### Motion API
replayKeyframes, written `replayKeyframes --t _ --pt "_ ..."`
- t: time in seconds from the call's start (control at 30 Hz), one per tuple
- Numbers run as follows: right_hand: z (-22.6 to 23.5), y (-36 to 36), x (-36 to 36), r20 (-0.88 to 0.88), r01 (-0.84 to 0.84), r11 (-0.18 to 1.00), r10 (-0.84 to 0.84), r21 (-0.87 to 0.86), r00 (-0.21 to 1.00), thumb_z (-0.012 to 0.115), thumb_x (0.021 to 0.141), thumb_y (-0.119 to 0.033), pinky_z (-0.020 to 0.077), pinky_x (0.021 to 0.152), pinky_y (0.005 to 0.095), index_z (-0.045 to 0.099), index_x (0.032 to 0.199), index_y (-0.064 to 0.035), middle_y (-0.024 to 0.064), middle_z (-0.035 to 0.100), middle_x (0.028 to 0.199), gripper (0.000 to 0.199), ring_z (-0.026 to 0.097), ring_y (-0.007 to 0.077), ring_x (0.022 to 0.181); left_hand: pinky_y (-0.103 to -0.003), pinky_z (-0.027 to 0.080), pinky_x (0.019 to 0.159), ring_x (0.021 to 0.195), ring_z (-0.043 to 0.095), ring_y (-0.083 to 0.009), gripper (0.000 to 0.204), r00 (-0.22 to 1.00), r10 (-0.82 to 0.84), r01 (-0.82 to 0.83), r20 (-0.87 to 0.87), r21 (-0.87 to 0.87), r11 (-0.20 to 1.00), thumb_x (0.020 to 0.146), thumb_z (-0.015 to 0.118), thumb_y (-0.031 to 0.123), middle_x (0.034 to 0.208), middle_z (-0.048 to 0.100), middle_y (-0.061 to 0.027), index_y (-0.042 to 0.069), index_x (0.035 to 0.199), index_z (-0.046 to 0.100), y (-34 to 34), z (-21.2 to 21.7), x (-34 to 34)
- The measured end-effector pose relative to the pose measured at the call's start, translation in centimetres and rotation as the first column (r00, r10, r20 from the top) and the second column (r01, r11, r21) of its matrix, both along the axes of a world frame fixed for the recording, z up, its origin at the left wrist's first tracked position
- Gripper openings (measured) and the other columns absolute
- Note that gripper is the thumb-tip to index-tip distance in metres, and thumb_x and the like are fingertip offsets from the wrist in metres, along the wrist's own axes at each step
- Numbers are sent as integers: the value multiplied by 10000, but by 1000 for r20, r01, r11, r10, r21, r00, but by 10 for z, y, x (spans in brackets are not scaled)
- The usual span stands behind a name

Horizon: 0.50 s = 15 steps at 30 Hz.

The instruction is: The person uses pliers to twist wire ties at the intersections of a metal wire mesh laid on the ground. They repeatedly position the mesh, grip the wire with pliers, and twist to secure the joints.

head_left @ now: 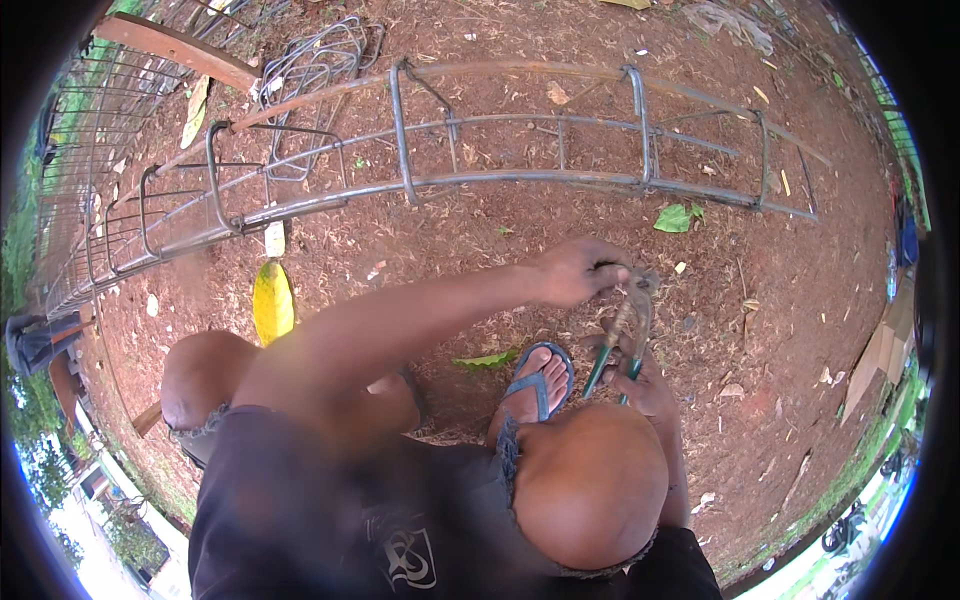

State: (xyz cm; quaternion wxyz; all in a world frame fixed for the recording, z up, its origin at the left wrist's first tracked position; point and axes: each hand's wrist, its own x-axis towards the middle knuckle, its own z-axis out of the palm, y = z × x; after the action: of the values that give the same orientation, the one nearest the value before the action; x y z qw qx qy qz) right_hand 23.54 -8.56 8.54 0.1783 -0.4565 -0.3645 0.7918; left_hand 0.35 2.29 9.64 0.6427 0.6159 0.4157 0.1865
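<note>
In my right hand (648, 388) is a pair of pincers (641, 310) with green handle grips, its fingers wrapped round the handles. The metal head of the tool points away from me, over bare soil. My left hand (578, 272) reaches across from the left, its fingers curled and closed right beside the pincers' head. Whatever lies between those fingertips is too small to make out. Beyond both hands lies a long rebar cage (520, 178), made of lengthwise steel bars with bent stirrups (400, 130) round them.
A heap of loose bent-wire stirrups (325, 55) lies behind the cage, near a wooden beam (180, 50). More steel mesh (75, 130) stands at the far left. My sandalled foot (540, 380) is close to the pincers. Yellow (272, 302) and green leaves (676, 217) dot the soil.
</note>
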Motion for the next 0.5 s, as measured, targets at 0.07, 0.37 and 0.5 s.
replayKeyframes --t 0.07,0.37,0.5 --pt "6 4 8 0 -68 997 68 24 998 601 812 -36 498 889 387 400 1364 -37 130 549 1244 588 557 235 1092 -345 452 624 650 537 -155 233 997 32 -33 -73 -13 999 964 487 226 703 566 -74 27 948 607 -3 -5 -9" --pt "19 89 -56 391 -702 592 583 396 712 578 756 6 514 819 410 537 1273 -96 156 637 1084 528 620 333 965 -330 468 572 607 546 -124 289 842 54 -197 -537 -213 957 989 445 261 659 534 -42 25 981 611 -46 45 -124" --pt "-13 115 -116 575 -817 323 588 477 568 556 735 -13 513 793 444 573 1245 -162 150 651 1026 531 619 344 910 -344 480 598 632 572 -151 289 601 219 -393 -769 -45 919 977 447 222 663 564 -90 -2 915 620 -76 77 -182"
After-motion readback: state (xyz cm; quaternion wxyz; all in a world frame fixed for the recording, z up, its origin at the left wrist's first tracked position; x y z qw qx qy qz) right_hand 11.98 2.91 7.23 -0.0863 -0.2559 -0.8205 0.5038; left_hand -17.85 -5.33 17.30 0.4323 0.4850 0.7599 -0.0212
